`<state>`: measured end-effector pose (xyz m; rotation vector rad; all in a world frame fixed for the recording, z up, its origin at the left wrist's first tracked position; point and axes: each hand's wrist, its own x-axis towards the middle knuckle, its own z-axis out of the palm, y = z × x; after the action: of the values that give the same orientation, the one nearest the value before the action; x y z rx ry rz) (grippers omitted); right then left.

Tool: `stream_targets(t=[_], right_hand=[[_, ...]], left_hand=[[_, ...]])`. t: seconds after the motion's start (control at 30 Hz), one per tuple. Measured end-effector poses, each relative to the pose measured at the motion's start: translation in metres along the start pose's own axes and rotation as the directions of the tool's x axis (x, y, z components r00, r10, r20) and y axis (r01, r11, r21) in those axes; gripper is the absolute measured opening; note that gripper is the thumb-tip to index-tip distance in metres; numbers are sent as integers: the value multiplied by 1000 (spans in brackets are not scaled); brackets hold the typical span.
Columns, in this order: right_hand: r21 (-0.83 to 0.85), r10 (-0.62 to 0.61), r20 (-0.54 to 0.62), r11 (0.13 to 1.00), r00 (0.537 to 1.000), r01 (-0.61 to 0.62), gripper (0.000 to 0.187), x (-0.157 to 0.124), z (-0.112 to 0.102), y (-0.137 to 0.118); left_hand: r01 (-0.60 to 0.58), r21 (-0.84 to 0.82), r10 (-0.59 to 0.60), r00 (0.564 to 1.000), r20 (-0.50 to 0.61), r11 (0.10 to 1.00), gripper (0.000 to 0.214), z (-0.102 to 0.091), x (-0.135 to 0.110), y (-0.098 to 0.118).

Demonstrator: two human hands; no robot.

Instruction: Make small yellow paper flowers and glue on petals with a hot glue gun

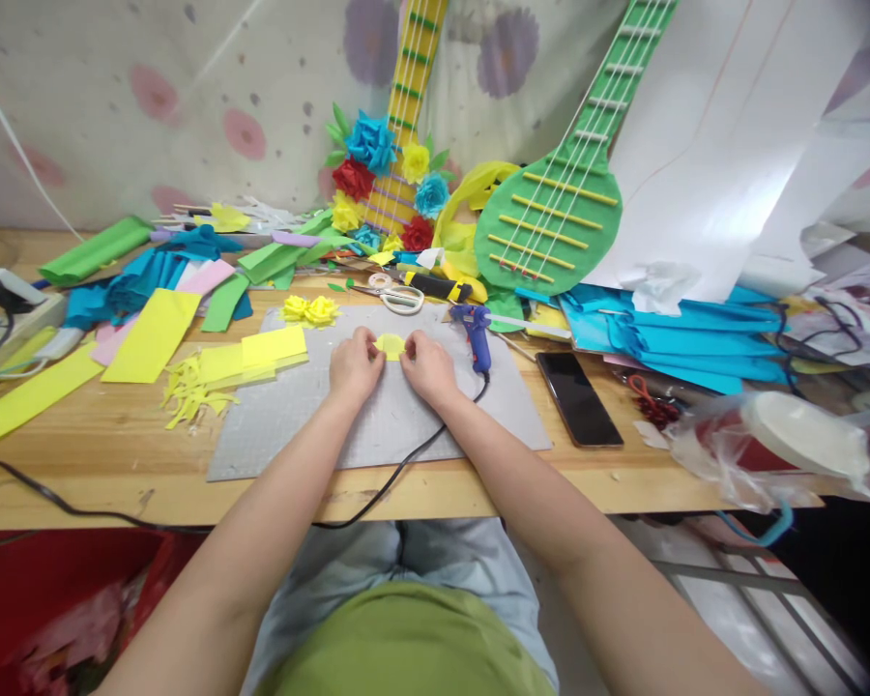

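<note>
My left hand (354, 367) and my right hand (429, 367) meet over a grey cutting mat (290, 425). Both pinch a small yellow paper piece (390, 345) between their fingertips, one hand on each side of it. The fingers of both hands are curled closed on it. A blue glue gun (476, 333) lies just right of my right hand, its black cord (406, 464) running back under my right forearm. Two finished yellow paper flowers (310, 309) sit at the mat's far left corner.
Yellow paper strips (261, 353) and cuttings (188, 391) lie left of the mat. Scissors (398, 295) rest beyond my hands. A black phone (578, 398) lies to the right. Green cardboard guitar (551, 222), paper flowers (377, 174) and blue paper (667, 329) crowd the back.
</note>
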<state>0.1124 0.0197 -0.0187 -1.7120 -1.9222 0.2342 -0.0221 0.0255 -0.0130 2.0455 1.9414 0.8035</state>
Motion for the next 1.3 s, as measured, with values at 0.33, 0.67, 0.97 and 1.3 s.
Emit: stream_targets(t=[0.33, 0.67, 0.97, 1.3], right_hand=[[-132, -100, -7, 986, 995, 98, 15, -3, 0, -4], [-203, -98, 46, 974, 994, 105, 19, -3, 1, -6], [-182, -99, 21, 978, 995, 102, 28, -4, 2, -3], [-108, -94, 20, 990, 995, 96, 31, -5, 1, 0]], left_hand=[[-156, 168, 162, 986, -26, 973, 15, 0, -2, 3], [-105, 147, 113, 993, -46, 984, 15, 2, 0, 3], [-80, 118, 82, 997, -9, 990, 29, -1, -2, -3], [-92, 73, 91, 996, 14, 993, 35, 0, -1, -6]])
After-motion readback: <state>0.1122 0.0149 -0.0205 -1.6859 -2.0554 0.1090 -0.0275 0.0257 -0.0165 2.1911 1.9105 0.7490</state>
